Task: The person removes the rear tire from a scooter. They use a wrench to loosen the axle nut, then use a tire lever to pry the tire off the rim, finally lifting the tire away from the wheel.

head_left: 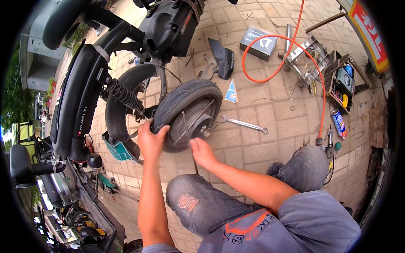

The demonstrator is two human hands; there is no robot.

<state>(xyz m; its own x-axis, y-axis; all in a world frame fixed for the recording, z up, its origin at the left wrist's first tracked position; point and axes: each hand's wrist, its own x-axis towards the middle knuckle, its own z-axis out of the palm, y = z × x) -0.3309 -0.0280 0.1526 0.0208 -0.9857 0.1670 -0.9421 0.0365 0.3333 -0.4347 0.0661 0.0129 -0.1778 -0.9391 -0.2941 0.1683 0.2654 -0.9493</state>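
Note:
A scooter's rear wheel (196,120) with a black tire (183,99) stands tilted beside the scooter, its hub and axle end facing right. My left hand (151,137) grips the near left edge of the tire, thumb on the sidewall and fingers round the tread. My right hand (203,152) is closed round a long thin metal tire lever (187,125), whose upper end lies against the wheel at the rim. A second thin bar (200,114) slants across the wheel face. Whether the levers' tips sit under the tire bead, I cannot tell.
The black scooter (80,97) leans at left, its shock absorber (124,95) near the tire. A combination wrench (244,124) lies on the paving right of the wheel. Beyond are an orange air hose (322,90), a box (258,42), a toolbox (341,84) and a spray can (338,124).

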